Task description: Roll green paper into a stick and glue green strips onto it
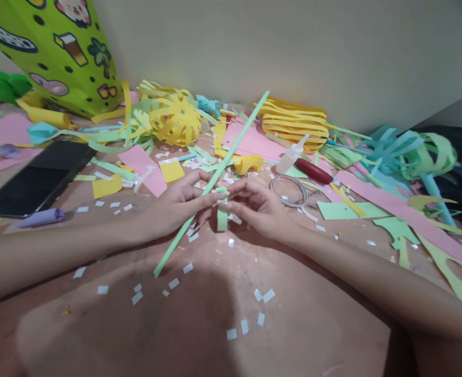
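A long, thin light-green paper stick (237, 141) slants across my left hand (178, 209), pinned under the thumb with the fingers curled beneath it. My right hand (260, 209) pinches a short green paper strip (222, 220) that hangs down from the fingertips. Both hands meet over the middle of the table, and the left fingertips touch the strip's upper end. Where strip and stick come together, the fingers partly hide them. Small white paper bits (173, 284) lie scattered around and below the hands.
A black phone (38, 178) lies at left, near a green patterned bag (58, 57). Behind my hands are yellow paper balls (176, 120), a glue bottle (292, 155), a dark-red handle (313, 171) and a roll of tape (288, 191). Coloured paper scraps (352, 210) cover the right side.
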Action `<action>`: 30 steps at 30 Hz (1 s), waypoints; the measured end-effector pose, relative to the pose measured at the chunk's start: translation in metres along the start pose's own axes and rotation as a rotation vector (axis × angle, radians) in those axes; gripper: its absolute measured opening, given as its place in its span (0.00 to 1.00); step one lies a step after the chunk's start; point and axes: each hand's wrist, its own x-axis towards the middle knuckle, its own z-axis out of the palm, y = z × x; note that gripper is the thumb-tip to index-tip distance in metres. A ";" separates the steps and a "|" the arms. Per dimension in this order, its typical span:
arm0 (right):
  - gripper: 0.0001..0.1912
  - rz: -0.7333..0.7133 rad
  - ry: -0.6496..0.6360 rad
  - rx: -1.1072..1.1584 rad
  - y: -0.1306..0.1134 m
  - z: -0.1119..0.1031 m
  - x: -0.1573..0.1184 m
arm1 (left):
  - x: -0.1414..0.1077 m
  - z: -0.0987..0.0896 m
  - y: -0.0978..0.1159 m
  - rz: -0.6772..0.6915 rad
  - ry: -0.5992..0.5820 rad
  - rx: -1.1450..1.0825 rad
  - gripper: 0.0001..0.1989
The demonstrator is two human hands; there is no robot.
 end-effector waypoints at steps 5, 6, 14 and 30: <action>0.07 -0.074 0.088 -0.049 0.002 -0.006 0.004 | 0.000 -0.002 -0.002 0.025 -0.034 -0.006 0.11; 0.08 -0.089 0.112 -0.087 0.001 -0.008 0.004 | 0.000 -0.002 -0.002 0.035 -0.050 -0.014 0.11; 0.02 -0.434 0.218 -0.871 -0.008 -0.029 0.003 | 0.000 -0.004 -0.003 -0.019 -0.113 -0.060 0.12; 0.10 -0.798 -0.065 -1.319 -0.012 -0.046 0.006 | -0.003 -0.002 0.001 -0.126 -0.147 0.011 0.14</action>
